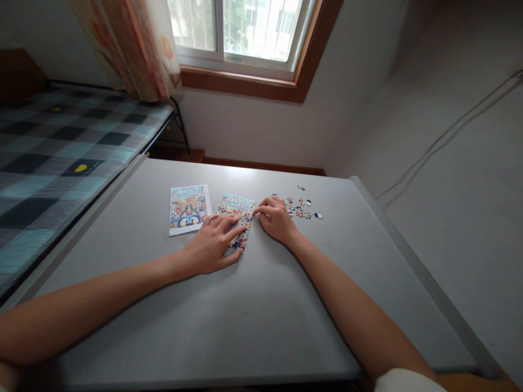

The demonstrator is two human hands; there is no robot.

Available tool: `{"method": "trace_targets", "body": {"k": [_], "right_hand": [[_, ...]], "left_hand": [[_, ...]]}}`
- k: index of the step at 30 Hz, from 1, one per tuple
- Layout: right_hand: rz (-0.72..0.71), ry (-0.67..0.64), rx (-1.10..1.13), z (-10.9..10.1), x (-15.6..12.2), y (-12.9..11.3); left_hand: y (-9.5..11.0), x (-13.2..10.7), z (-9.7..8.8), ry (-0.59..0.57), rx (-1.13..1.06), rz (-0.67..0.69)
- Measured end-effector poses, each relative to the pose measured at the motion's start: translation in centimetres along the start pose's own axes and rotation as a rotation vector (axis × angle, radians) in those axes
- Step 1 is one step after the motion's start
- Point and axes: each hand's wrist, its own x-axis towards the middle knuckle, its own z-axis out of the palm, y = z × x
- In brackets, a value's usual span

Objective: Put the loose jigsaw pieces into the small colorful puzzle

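A colourful jigsaw puzzle (237, 202) with lettering along its top lies on the table, a large part of it assembled. Over its lower left part rests my left hand (214, 239), open, with the fingers spread and pressing lightly on the surface. My right hand (274, 218) is at the puzzle's right edge, fingers curled and tips together; what they hold, if anything, is too small to make out. Beside the puzzle on the left is a printed picture card (188, 204) showing a similar design and a cartoon face. Several loose puzzle pieces (303, 214) are scattered just right of my right hand.
The pale grey table (245, 326) has raised side edges. To the left stands a bed with a checked mattress (102, 136). A curtain (126, 49) and a window (257, 27) are at the back. A cable (441, 141) runs along the right wall.
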Motion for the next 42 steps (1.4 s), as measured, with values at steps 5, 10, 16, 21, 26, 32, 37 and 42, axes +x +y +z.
{"method": "trace_targets", "body": {"k": [5, 10, 16, 21, 26, 32, 37, 42], "right_hand": [[-0.004, 0.001, -0.001, -0.02, 0.04, -0.02], [0.008, -0.007, 0.004, -0.04, 0.08, -0.08], [-0.011, 0.007, 0.005, -0.03, 0.04, 0.0], [-0.01, 0.004, -0.001, 0.1, 0.02, 0.14], [0.009, -0.018, -0.006, 0.04, 0.02, 0.05], [-0.009, 0.004, -0.012, -0.08, 0.06, -0.02], [-0.004, 0.003, -0.009, -0.01, 0.04, 0.0], [-0.011, 0.003, -0.002, 0.03, 0.06, 0.07]], "left_hand": [[-0.07, -0.03, 0.1, -0.011, 0.012, -0.002], [-0.04, -0.04, 0.1, -0.008, 0.015, 0.004], [-0.08, -0.06, 0.11, -0.01, 0.032, 0.001], [-0.03, -0.03, -0.01, -0.021, 0.029, 0.003], [0.11, -0.01, -0.12, -0.001, 0.002, 0.001], [0.04, -0.05, 0.06, 0.0, 0.007, 0.003], [0.0, -0.01, 0.11, 0.003, 0.004, 0.001], [0.08, -0.02, 0.0, -0.001, 0.01, 0.003]]}}
